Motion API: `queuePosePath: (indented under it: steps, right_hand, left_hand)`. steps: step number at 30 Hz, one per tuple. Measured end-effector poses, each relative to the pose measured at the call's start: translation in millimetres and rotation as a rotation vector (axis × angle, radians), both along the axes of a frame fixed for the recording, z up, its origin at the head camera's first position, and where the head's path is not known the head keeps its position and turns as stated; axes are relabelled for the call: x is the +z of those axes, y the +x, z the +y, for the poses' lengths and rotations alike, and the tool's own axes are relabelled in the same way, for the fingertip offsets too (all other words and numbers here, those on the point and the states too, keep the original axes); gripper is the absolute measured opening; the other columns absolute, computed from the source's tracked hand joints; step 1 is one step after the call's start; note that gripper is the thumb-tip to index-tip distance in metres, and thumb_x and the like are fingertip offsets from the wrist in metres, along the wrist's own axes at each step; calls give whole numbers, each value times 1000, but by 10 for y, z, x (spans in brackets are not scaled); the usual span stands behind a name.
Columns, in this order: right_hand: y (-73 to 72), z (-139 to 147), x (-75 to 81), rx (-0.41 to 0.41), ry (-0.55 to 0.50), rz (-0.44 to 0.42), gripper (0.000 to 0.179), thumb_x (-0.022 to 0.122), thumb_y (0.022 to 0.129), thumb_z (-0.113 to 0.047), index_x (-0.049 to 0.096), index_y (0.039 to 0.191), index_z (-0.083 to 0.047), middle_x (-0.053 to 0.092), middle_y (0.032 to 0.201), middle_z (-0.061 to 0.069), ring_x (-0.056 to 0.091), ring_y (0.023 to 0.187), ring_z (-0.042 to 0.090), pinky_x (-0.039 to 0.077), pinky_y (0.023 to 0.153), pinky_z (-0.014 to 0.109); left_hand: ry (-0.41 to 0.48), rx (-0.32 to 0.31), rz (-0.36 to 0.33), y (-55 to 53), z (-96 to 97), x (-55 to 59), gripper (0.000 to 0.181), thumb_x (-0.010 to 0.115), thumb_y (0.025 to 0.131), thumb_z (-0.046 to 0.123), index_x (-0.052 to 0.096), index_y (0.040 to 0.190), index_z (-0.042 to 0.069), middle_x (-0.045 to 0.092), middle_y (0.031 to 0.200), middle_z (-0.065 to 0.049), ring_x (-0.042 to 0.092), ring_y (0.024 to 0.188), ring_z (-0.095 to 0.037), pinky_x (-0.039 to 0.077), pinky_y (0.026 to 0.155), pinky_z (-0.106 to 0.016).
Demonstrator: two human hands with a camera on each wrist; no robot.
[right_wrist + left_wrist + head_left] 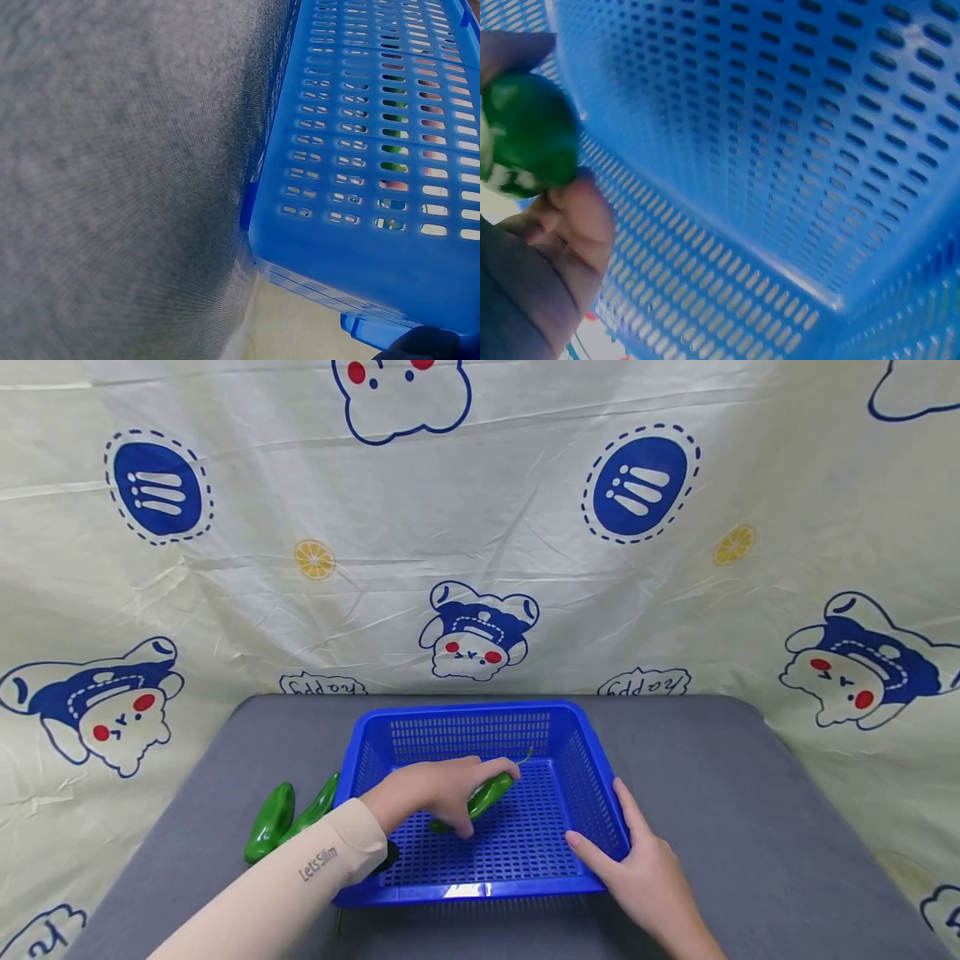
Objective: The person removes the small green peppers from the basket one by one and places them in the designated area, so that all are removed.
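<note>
My left hand (453,789) reaches over the left side of a blue plastic basket (480,888) and grips a long green pepper (491,793) inside it. The pepper's thin curved stem sticks out beyond the fingers toward the back right. In the left wrist view the pepper (536,135) sits between thumb and fingers, close to the perforated basket wall. My right hand (645,868) holds the basket's right rim near the front corner, thumb on the inner side and fingers along the outside. Bits of green show through the basket wall (337,247) in the right wrist view.
More green peppers (270,823) lie on the grey table (697,777) left of the basket, partly hidden by the left sleeve (300,877). A pale printed cloth (480,543) hangs behind the table and along its sides.
</note>
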State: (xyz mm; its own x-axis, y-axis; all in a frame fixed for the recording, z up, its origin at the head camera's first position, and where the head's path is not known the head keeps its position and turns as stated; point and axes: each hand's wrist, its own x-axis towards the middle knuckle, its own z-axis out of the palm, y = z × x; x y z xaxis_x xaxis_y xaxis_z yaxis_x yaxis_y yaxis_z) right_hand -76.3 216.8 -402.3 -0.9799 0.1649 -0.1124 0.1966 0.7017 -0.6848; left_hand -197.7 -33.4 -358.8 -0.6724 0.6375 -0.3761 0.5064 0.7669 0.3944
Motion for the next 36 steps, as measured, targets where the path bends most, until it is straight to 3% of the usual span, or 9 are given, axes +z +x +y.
queuePosePath:
  steps: [3,10,18,22,25,29,36]
  right_hand:
    - [2,3,-5,3,0,-3,107,59,82,-74,3,161,-29,41,151,28,49,132,46,46,95,61]
    - [-4,15,-12,-3,1,-8,107,59,82,-75,2,161,-30,43,149,29,50,131,46,46,94,60]
    - [-10,6,-12,-5,-9,-24,108,59,82,-75,1,161,-29,40,152,27,48,133,46,45,96,61]
    - [-9,3,-15,-3,-10,-18,108,59,82,-75,2,161,-28,40,153,27,48,134,46,44,96,61]
    - [2,4,-14,-6,-10,-15,107,59,82,-75,2,161,-29,40,153,26,47,134,46,44,97,61]
    - [-5,2,-8,-4,-1,-25,108,58,81,-76,1,161,-29,38,153,27,47,134,47,44,96,62]
    - [-11,5,-9,-3,8,-26,109,58,81,-77,1,161,-29,40,152,28,48,133,47,45,95,62]
  left_hand:
    - [88,17,3,33,-137,93,91,85,76,14,34,138,55,51,118,0,54,98,-17,53,73,-31]
    - [317,41,21,68,-473,290,83,80,79,18,34,143,43,52,108,-2,54,90,-20,52,69,-32]
    - [446,207,1,153,-866,579,83,79,79,22,29,136,56,53,98,-11,57,75,-23,53,60,-36]
    - [449,247,52,200,-1094,683,82,79,80,25,28,138,54,53,90,-11,55,69,-22,51,61,-37]
    - [448,262,103,225,-1276,673,81,79,81,28,28,141,48,54,95,-11,54,69,-20,49,64,-38]
    - [461,307,151,280,-1522,550,81,79,83,30,28,145,40,56,101,-12,56,69,-18,48,67,-37]
    - [448,437,270,384,-1882,292,85,77,84,22,25,151,33,52,79,-8,53,62,-17,47,57,-34]
